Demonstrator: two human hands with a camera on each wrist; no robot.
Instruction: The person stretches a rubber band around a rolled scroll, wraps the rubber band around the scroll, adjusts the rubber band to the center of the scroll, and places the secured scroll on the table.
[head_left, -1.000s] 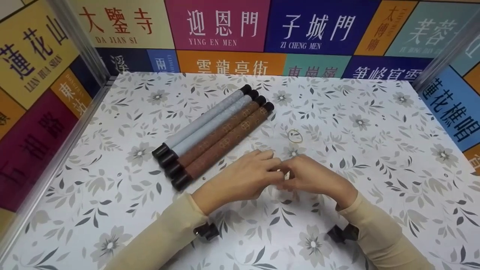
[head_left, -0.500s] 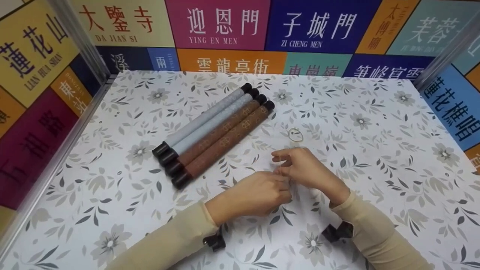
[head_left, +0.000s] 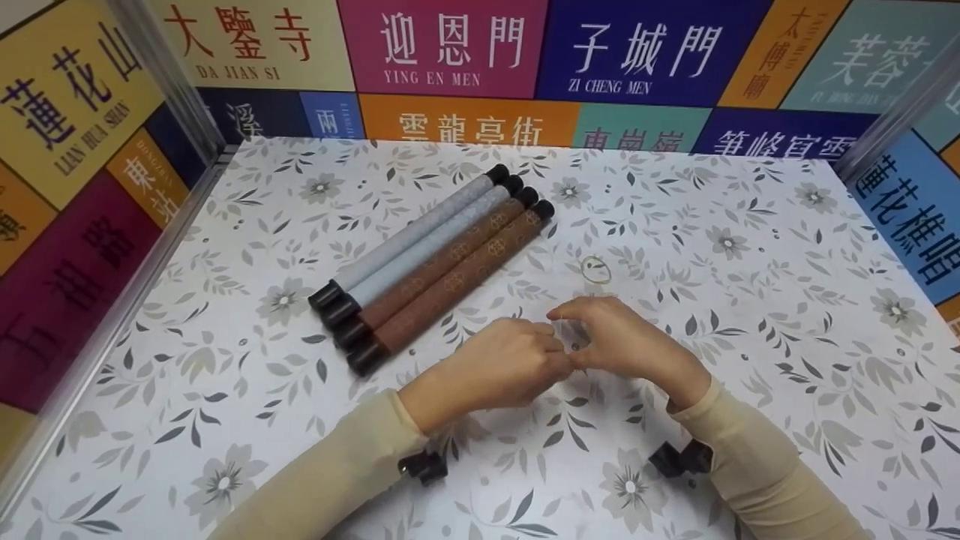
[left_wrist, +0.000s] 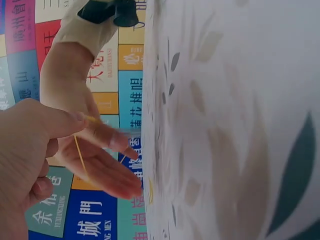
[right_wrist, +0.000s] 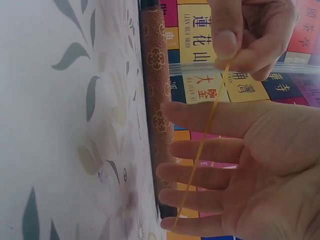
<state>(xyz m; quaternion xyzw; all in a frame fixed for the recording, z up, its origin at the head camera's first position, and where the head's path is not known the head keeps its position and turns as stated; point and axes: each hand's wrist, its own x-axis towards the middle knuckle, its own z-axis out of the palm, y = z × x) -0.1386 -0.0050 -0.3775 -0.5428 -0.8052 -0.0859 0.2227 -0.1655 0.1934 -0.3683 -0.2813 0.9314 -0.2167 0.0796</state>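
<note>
A thin yellow rubber band point(right_wrist: 202, 142) is stretched between my two hands. My left hand point(head_left: 499, 366) pinches one end of it between thumb and curled forefinger, seen close up in the left wrist view. In the right wrist view, my right hand point(right_wrist: 245, 165) has its fingers straight and spread, and the band crosses them down to the little finger. In the head view the right hand point(head_left: 634, 341) is beside the left, with the band too fine to make out. Another rubber band point(head_left: 583, 271) lies on the table beyond the hands.
Two grey-blue rolls point(head_left: 416, 231) and two brown patterned rolls point(head_left: 459, 279), all with black ends, lie side by side, slanting, left of centre. The floral-covered table point(head_left: 750, 322) is bounded by coloured panels point(head_left: 450, 49) at the back and sides.
My left hand first drew back toward me, then came forward again beside the right hand. The right hand's fingers have spread from a bunched grip. The rolls and loose band stayed put.
</note>
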